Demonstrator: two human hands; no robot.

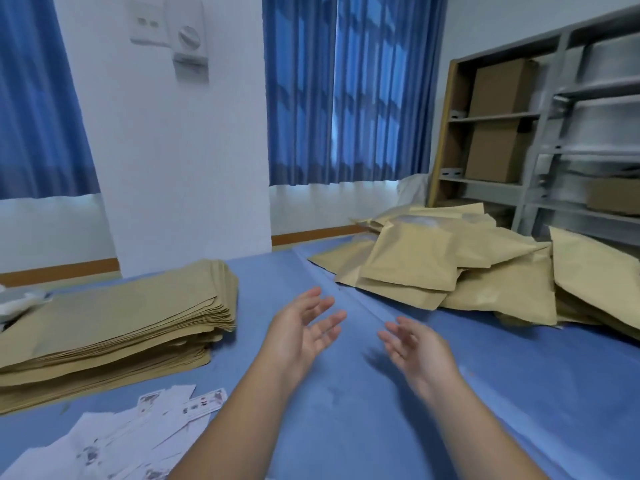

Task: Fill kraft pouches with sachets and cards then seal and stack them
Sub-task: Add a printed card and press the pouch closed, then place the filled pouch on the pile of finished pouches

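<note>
Both hands hover empty over a blue-covered table (346,427) at a packing station: the left hand (304,329) and the right hand (414,349) face each other palm to palm, fingers straight and slightly spread, gripping nothing and touching nothing. They hang just apart above bare cloth, between the supplies on one side and the finished work on the other, which suggests a pause between one pouch and the next.

To the person's left lies a tall stack of flat kraft pouches (114,323), edges roughly squared, seemingly unfilled and kept within easy reach of the left hand. Near the lower-left corner, printed cards (145,434) lie fanned loosely on the cloth, close enough to be picked up one at a time. A pale crumpled item (20,301) rests on the stack's far-left end; whether it holds sachets cannot be told, and no sachet is plainly visible.

Across the table to the right, a heap of plumper kraft pouches (443,268) slumps in overlapping layers, more tossed than neatly stacked; these look filled, though their seals are too small to judge. Behind the heap stands a shelving unit (540,150) holding cardboard boxes (502,88), and blue curtains (346,91) cover the windows.

Judging by the layout, work runs left to right, and the likely next move is a reach to the flat stack for a fresh pouch.
</note>
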